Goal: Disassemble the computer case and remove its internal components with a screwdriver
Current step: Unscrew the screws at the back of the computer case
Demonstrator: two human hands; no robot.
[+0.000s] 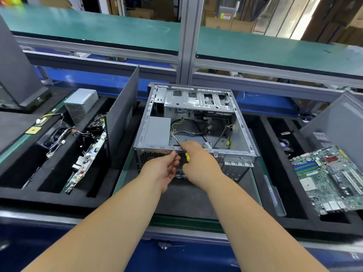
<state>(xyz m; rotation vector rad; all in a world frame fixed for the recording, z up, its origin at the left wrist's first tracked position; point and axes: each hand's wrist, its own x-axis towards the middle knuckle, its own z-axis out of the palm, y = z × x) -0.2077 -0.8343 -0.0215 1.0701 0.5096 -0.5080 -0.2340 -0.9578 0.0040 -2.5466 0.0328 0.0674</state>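
Note:
An open grey computer case (245, 132) lies on its side in the middle of the bench, its inside facing up. A grey power supply (157, 132) sits in its near left corner, with loose cables (198, 132) beside it. My right hand (198, 160) grips a screwdriver (179, 144) with a yellow handle; the shaft slants up and left into the case next to the power supply. My left hand (165, 169) is at the case's near rear panel, palm up, fingers curled loosely with the fingertips by the top edge. Whether it pinches anything I cannot tell.
A removed dark side panel (121, 114) stands upright left of the case. Black foam trays on the left hold a power supply (80, 107), a circuit board (86, 161) and wires. A green motherboard (330, 177) lies in the right tray. A metal post (190, 40) rises behind the case.

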